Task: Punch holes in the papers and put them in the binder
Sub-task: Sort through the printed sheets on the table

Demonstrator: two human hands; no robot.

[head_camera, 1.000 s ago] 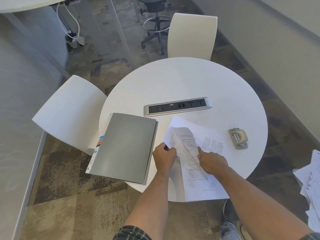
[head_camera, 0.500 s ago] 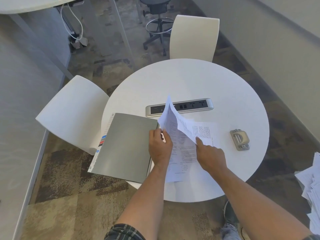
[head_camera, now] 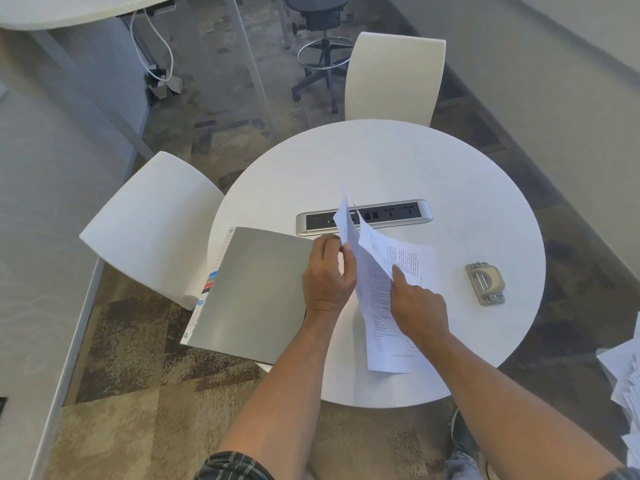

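Printed papers (head_camera: pixel 375 299) stand lifted on edge above the round white table (head_camera: pixel 398 161). My left hand (head_camera: pixel 327 275) pinches their left edge near the top. My right hand (head_camera: pixel 417 306) grips the sheets from the right, index finger stretched along a page. A closed grey binder (head_camera: pixel 256 292) with coloured index tabs lies flat at the table's left, just left of my left hand. A small beige hole punch (head_camera: pixel 485 282) sits on the table's right side, apart from both hands.
A silver power strip (head_camera: pixel 394 216) is set into the table's middle, partly behind the papers. White chairs stand at the left (head_camera: pixel 152 223) and far side (head_camera: pixel 394 74). Loose papers (head_camera: pixel 623 386) lie at the right edge. A black stool (head_camera: pixel 322 39) stands farther back.
The papers have been raised from lying on the table to standing on edge. My left hand moved up and away with them; my right hand followed to their right side.
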